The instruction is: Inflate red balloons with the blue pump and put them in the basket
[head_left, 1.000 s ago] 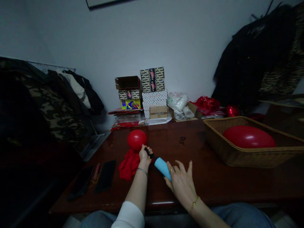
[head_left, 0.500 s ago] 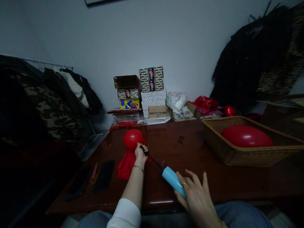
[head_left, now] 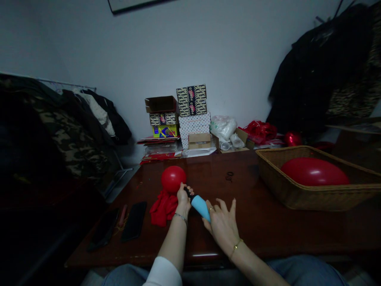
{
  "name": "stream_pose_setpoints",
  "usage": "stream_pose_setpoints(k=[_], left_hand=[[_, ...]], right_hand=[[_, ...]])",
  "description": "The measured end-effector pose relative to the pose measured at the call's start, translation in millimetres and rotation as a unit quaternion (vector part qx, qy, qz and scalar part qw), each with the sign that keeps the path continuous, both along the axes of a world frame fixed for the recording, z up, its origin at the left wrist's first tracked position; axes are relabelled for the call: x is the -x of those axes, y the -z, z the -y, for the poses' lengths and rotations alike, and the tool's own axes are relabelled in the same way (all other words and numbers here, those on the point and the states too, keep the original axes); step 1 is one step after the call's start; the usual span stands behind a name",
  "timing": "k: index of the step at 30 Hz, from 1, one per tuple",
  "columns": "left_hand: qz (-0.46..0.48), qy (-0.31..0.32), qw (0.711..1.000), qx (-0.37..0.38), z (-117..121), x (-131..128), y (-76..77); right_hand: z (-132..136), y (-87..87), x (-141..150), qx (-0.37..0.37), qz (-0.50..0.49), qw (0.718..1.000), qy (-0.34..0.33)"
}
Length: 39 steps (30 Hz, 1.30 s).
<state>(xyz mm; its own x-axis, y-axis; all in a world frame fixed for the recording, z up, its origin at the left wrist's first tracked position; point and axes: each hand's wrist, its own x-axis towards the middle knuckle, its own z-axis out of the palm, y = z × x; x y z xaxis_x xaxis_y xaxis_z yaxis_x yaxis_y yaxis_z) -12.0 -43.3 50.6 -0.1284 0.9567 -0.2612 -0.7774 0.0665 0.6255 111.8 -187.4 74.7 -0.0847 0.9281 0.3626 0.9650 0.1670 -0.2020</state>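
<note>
My left hand (head_left: 183,197) is closed around the black nozzle end of a light-blue hand pump (head_left: 200,206), pinching the neck of a small round red balloon (head_left: 173,179) fitted on it. My right hand (head_left: 222,224) holds the pump's rear end with thumb and palm, the other fingers spread upward. The pump's rod is pushed in. A heap of limp red balloons (head_left: 162,208) lies on the dark wooden table (head_left: 238,222) just left of my left hand.
A wicker basket (head_left: 276,180) at the right holds a large inflated red balloon (head_left: 314,172). Two dark phones (head_left: 133,221) and a pink pen (head_left: 122,214) lie at the left. Stacked patterned boxes (head_left: 192,113), plastic bags and red packaging line the far edge. Clothes hang at both sides.
Half a second ago the pump was drawn out with its black rod showing; my right hand has since pushed it back in toward my left hand. The small balloon looks slightly larger.
</note>
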Motion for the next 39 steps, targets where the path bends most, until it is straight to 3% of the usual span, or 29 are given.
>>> stream_pose_setpoints(k=[6, 12, 16, 20, 29, 39], left_hand=[[0.018, -0.011, 1.000, -0.002, -7, 9, -0.5], [0.012, -0.016, 1.000, -0.004, -12, 20, -10.9], [0.012, -0.017, 1.000, -0.001, -12, 19, -13.5], [0.015, -0.008, 1.000, -0.001, -8, 13, -11.6], [0.002, 0.003, 1.000, 0.004, -2, -2, -3.2], [0.005, -0.015, 1.000, 0.004, -6, 7, -7.1]], right_hand=[[21, 4.8, -19, -0.003, 0.001, 1.000, -0.007], [48, 14.6, -48, -0.022, -0.007, 1.000, -0.016], [55, 18.0, -51, -0.026, -0.008, 1.000, -0.012], [46, 13.2, -41, -0.011, -0.005, 1.000, -0.006], [-3, -3.3, -5, 0.002, -0.004, 1.000, 0.000], [15, 4.8, -17, -0.012, -0.011, 1.000, -0.015]])
